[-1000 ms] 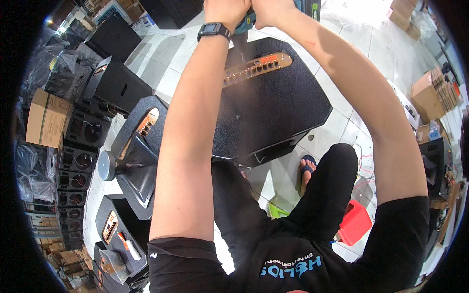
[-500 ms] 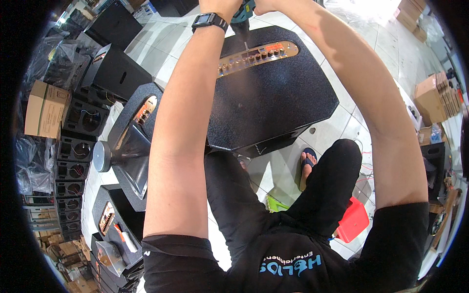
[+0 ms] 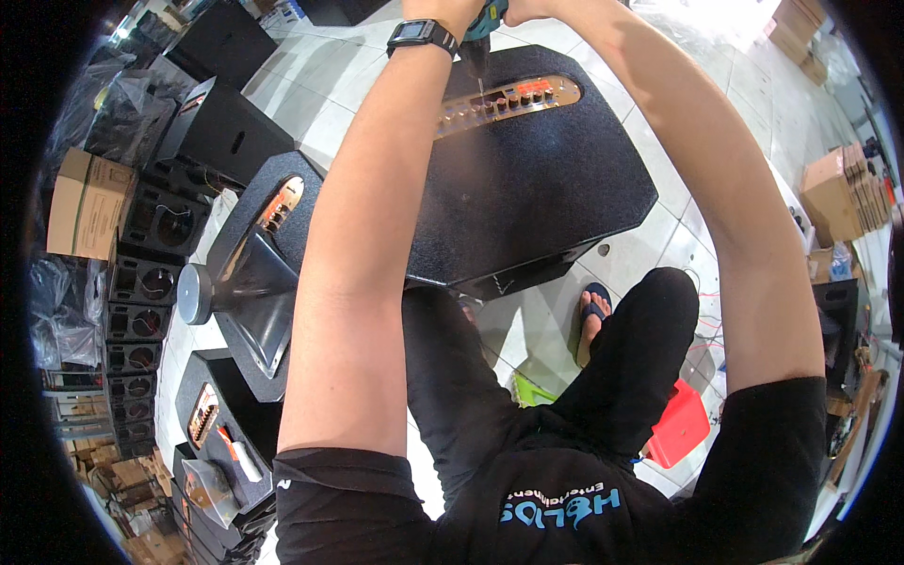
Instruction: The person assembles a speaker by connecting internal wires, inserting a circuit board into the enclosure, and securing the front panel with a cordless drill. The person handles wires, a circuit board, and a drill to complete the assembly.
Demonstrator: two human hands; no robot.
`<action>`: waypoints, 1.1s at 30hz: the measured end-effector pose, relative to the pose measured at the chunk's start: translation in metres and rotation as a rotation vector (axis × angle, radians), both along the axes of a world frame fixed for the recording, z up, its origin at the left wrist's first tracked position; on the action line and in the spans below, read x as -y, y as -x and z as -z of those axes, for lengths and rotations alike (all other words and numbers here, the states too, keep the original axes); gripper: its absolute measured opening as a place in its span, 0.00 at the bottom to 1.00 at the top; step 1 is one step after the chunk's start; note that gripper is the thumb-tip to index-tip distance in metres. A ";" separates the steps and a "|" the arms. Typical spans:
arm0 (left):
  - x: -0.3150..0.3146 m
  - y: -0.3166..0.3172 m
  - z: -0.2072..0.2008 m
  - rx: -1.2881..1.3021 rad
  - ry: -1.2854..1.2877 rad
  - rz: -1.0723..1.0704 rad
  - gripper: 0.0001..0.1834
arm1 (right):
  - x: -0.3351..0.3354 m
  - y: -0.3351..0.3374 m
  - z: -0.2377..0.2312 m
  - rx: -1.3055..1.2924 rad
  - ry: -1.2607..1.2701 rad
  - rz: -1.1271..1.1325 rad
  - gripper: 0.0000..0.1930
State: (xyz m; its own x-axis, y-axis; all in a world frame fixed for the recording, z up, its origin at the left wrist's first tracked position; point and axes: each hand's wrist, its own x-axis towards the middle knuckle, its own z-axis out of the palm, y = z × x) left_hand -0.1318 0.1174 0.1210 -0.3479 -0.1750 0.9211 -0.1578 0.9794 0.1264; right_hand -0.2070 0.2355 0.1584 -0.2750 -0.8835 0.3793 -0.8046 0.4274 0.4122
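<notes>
A teal and black cordless drill point(image 3: 485, 26) points downward at the top edge, its thin bit reaching the gold control panel point(image 3: 513, 105) with its row of knobs. That panel is set into the top of a black speaker cabinet point(image 3: 537, 179). Against the drill's left side is my left hand point(image 3: 441, 8), a dark watch point(image 3: 424, 36) on its wrist. My right hand point(image 3: 529, 8) closes on the drill from the right. Both hands are partly cut off by the frame, so most fingers are hidden; they appear closed around the drill.
A black horn point(image 3: 254, 292) rests on a second cabinet point(image 3: 287, 169) at left. Further cabinets and a cardboard box point(image 3: 89, 202) stand beyond it. A red plastic bin point(image 3: 680, 426) is by my right leg. Stacked cartons point(image 3: 838, 188) stand far right on the tiled floor.
The drill and both my hands have shifted slightly to the right over the panel. The bit's contact point has also moved a little right along the row of knobs.
</notes>
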 end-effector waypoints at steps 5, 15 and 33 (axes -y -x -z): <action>0.007 -0.013 -0.006 0.136 -0.089 0.036 0.25 | 0.010 0.007 -0.002 0.001 -0.066 -0.102 0.31; -0.048 -0.194 0.059 0.710 -0.759 0.164 0.24 | -0.052 0.028 -0.066 0.014 0.219 -0.203 0.32; -0.163 -0.251 0.122 -0.220 -1.445 1.088 0.15 | -0.340 -0.188 0.118 1.213 1.086 0.211 0.27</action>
